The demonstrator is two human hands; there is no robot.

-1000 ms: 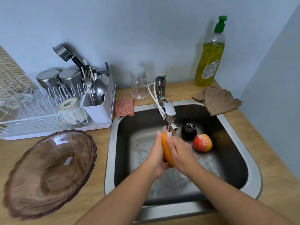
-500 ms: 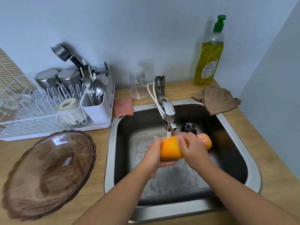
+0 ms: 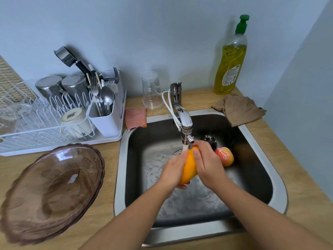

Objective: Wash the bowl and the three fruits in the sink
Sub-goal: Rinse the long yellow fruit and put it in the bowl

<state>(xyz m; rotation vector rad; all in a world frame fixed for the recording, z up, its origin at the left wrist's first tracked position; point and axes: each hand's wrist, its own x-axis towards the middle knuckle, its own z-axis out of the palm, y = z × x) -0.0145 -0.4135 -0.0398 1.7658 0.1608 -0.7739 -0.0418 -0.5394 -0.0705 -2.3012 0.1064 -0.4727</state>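
An orange mango (image 3: 189, 167) is held under the running tap (image 3: 186, 129), over the steel sink (image 3: 122, 159). My left hand (image 3: 173, 171) cups it from the left and below. My right hand (image 3: 207, 163) wraps over its right side, fingers near the spout. A red-yellow apple (image 3: 226, 156) and a dark fruit (image 3: 210, 139) lie in the basin behind my right hand. The brown glass bowl (image 3: 50, 192) sits on the counter left of the sink.
A white dish rack (image 3: 54, 120) with cups and cutlery stands at the back left. A pink sponge (image 3: 135, 117) and a clear cup (image 3: 152, 91) sit behind the sink. A soap bottle (image 3: 230, 62) and brown cloth (image 3: 238, 109) are at the back right.
The mango has turned in my hands from lying crosswise to standing on end under the stream. My right hand has slid over its top.
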